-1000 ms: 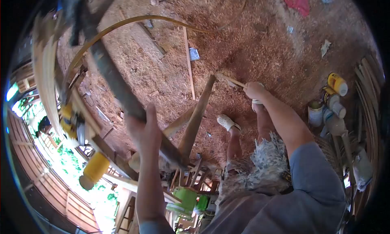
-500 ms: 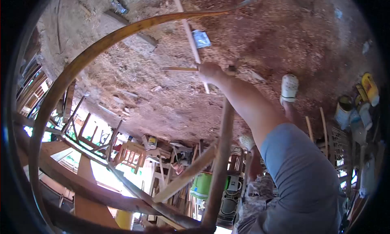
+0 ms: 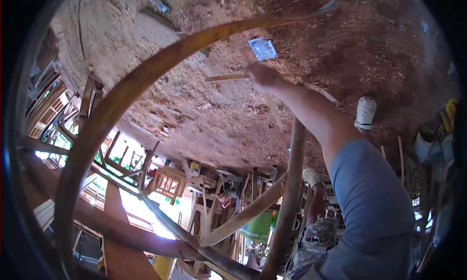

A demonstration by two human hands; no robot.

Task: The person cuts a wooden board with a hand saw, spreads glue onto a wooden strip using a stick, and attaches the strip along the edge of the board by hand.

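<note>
My right hand (image 3: 264, 77), on a bare arm out of a grey sleeve (image 3: 372, 197), reaches over the dirt floor. Its fingers are closed around a narrow wooden strip (image 3: 275, 112), which is smeared by motion. A short thin stick (image 3: 226, 78) juts out leftward at the same hand; whether it is gripped too I cannot tell. Close to the camera, a long curved wooden piece (image 3: 141, 78) sweeps across the left. Below the arm stands a frame of round wooden poles (image 3: 289, 192) joined at angles. My left hand is not in view.
Wood shavings cover the floor (image 3: 331, 42), where a blue-white packet (image 3: 262, 48) lies. White clogs (image 3: 366, 112) are on two feet. A wooden stool (image 3: 168, 183), a green container (image 3: 258, 226) and stacked timber line the lower part. Cans and bottles (image 3: 425, 141) stand at right.
The view has shifted, so most things sit farther right. The wooden strip in my right hand, sharp before, is now blurred and less of it shows. The curved piece looks nearer.
</note>
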